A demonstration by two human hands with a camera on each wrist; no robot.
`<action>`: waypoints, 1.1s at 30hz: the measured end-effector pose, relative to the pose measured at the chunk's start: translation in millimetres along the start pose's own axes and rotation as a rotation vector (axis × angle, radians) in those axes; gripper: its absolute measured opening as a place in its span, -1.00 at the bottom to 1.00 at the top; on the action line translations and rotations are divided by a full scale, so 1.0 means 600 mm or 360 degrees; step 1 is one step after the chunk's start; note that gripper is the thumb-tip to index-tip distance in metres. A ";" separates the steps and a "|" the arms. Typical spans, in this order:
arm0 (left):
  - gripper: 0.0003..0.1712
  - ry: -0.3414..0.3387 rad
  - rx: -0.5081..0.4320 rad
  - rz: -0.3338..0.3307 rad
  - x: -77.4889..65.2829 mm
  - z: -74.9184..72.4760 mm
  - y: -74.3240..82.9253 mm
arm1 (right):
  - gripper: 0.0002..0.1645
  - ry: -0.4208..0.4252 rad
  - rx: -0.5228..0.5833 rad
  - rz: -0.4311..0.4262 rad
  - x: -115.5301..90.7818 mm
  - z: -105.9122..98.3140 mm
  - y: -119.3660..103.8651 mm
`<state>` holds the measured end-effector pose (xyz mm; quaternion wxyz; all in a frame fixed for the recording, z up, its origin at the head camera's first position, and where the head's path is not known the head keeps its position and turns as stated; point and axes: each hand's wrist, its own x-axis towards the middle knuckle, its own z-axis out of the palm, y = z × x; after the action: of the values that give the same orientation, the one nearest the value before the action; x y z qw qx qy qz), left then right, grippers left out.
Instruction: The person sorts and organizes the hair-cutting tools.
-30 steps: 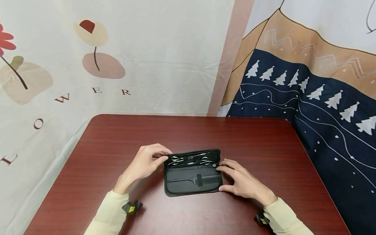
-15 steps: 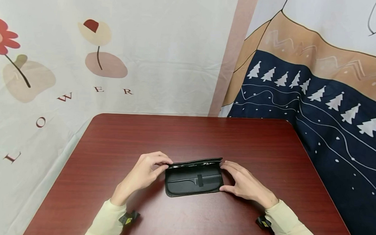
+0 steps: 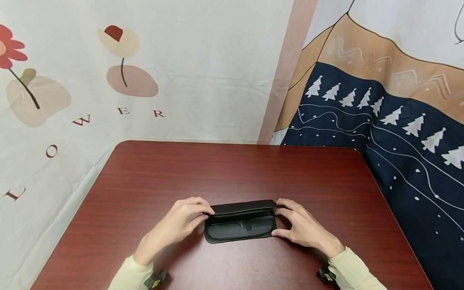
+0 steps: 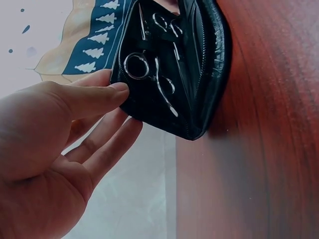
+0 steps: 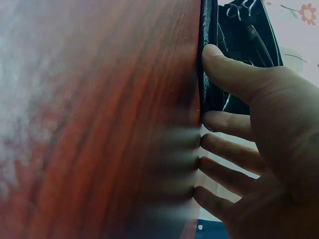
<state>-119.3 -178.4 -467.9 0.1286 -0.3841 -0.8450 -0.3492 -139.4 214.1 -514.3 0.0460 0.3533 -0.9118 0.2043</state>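
Note:
A black zippered scissors case (image 3: 238, 234) lies half folded on the table, its far flap (image 3: 241, 206) tilted toward me over the near half. My left hand (image 3: 179, 220) pinches the flap's left edge between thumb and fingertips. Spanning the case's right end, my right hand (image 3: 303, 226) has its thumb at the near corner and index finger at the back corner; the other fingertips rest on the table. Inside the flap, the left wrist view shows silver scissors (image 4: 136, 66) tucked in. The right wrist view shows scissors handles (image 5: 244, 11) too. From the head view, the flap hides them.
The reddish-brown table (image 3: 231, 170) extends around the case. Behind it hang a pale curtain (image 3: 204, 67) with flower prints and a navy cloth (image 3: 332, 118) with white trees. A small dark device (image 3: 156, 279) is strapped at the left wrist, another (image 3: 326, 275) at the right.
The far flap has swung up and over toward me, led by my left hand, covering the scissors from the head view. My right hand has stayed nearly still at the right end.

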 end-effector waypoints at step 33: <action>-0.75 -0.0209 0.0249 0.0164 -0.036 0.037 0.014 | -0.39 -0.0027 0.0043 0.0054 0.003 0.001 0.000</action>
<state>-97.3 -171.5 -490.2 0.1204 -0.4378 -0.8554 -0.2492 -141.0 212.8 -514.3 0.0299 0.3399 -0.9152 0.2143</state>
